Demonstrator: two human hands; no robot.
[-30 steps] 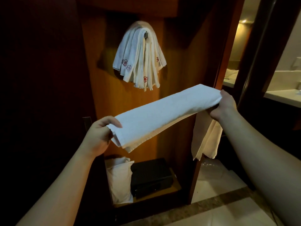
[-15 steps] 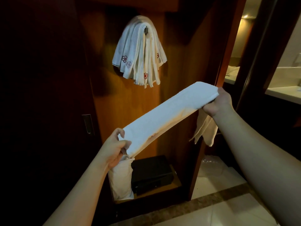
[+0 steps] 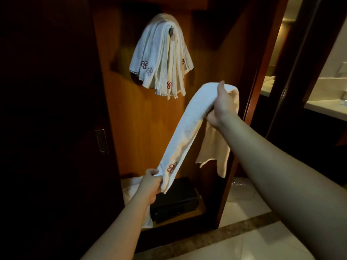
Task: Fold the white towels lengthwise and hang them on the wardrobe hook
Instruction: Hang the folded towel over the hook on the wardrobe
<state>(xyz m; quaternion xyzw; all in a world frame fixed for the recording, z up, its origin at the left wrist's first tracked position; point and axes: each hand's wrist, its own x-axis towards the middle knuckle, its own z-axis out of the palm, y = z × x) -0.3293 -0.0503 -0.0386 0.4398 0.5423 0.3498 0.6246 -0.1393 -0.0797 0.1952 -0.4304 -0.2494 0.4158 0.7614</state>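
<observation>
Two hands hold one folded towel (image 3: 189, 128) stretched on a slant in front of the open wardrobe (image 3: 142, 128), and the step in hand looks like carrying it up to the hook.

Starting at the left, the dark door with its recessed handle (image 3: 101, 140) stands clear of the work. The left hand (image 3: 150, 184) is low, its grip clamped on the towel's bottom end, fingers curled round the bunched cloth just beside the red embroidered flower (image 3: 171, 167). Behind and below that hand, a white bag (image 3: 129, 186) and a dark case (image 3: 178, 199) sit on the wardrobe's floor shelf.

Above, in the middle, the hook (image 3: 171, 30) already carries a thick bundle of hung towels (image 3: 161, 59), fanned out and draped over both sides, with only its tip showing. Getting another strip on probably calls for lifting the towel's midpoint well above that tip and then lowering it, rather than pushing in from the front, which could nudge the bundle off.

To the right, the right hand (image 3: 222, 104) is high, its grip closed over the towel where it bends, thumb on top; a loose tail (image 3: 214, 147) hangs behind the forearm. That tail seems less neatly gathered than the front length, so keeping the layers pinched together would help the lengthwise fold survive. Both ends should likely hang about evenly to stop it sliding. Farther right a lit bathroom worktop (image 3: 326, 109) shows through the doorway.
</observation>
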